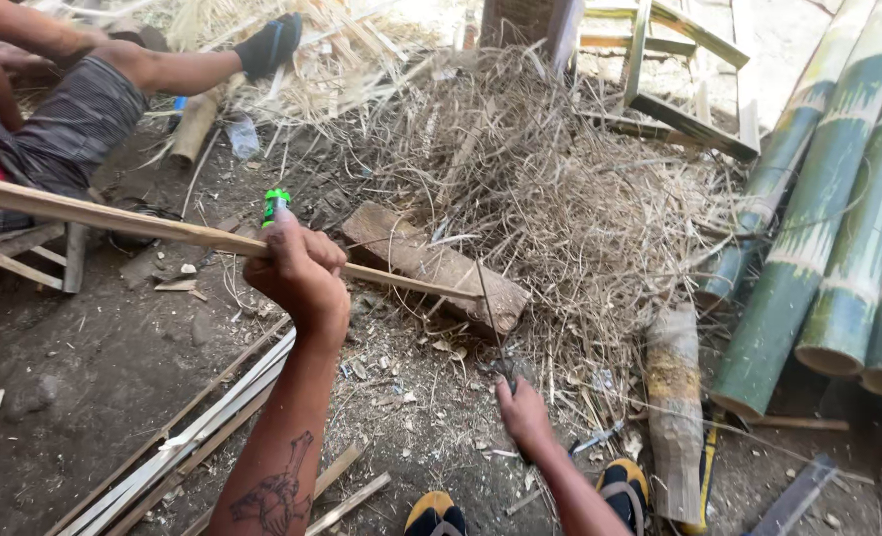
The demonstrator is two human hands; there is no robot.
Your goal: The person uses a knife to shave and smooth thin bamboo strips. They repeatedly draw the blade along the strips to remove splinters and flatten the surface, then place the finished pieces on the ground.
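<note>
My left hand (297,270) is closed around a long pale bamboo strip (114,220). The strip runs from the left edge across to a worn wooden block (441,266) on the ground, and its far end rests on that block. My right hand (522,412) sits lower, near my feet, gripping the dark handle of a thin blade (491,318). The blade rises toward the strip's end on the block. My forearm with a tattoo (277,491) comes up from the bottom edge.
Another person's bare leg with a dark shoe (267,45) stretches across the top left. A heap of dry shavings (560,199) lies behind the block. Green bamboo poles (828,228) lean at right, split strips (193,427) lie at left, and a short bamboo section (674,397) is by my sandals (625,486).
</note>
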